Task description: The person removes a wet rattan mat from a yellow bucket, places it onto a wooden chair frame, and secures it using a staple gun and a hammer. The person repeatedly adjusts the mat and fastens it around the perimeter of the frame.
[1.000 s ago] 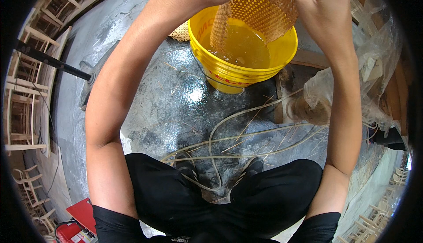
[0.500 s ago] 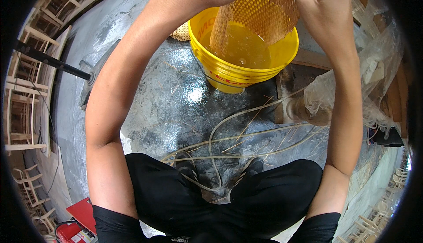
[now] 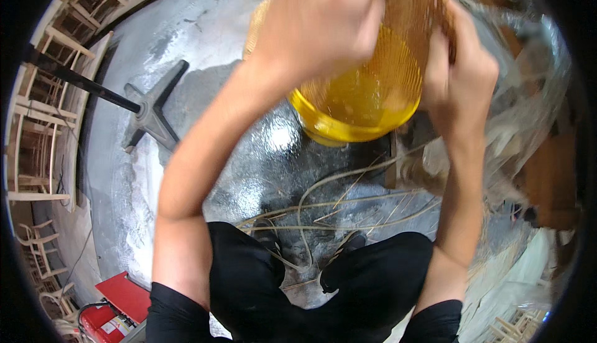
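A tan sheet of woven cane webbing (image 3: pixel 411 7) hangs over the yellow bucket (image 3: pixel 339 130), its lower part reaching down inside the rim. Liquid in the bucket looks yellowish. My right hand (image 3: pixel 463 73) is closed on the webbing's right edge, thumb toward me. At the opposite edge, my left hand (image 3: pixel 326 23) is curled closed on the sheet; motion smears its fingers. The top of the webbing runs out of the picture. Both arms reach forward from either side of my bent knees.
A clear hose (image 3: pixel 348 172) loops across the wet floor before my shoes, among loose cane strands. Left stands a black pole on a star-shaped base (image 3: pixel 152 110), with wooden frames (image 3: pixel 40 138) behind. Clear plastic sheeting (image 3: pixel 522 107) lies right; a red extinguisher (image 3: pixel 99 321) is at lower left.
Both hands have come nearer to me and lower, and the webbing has moved with them. My left hand, cut off before, now shows in front of the bucket. The view has shifted slightly.
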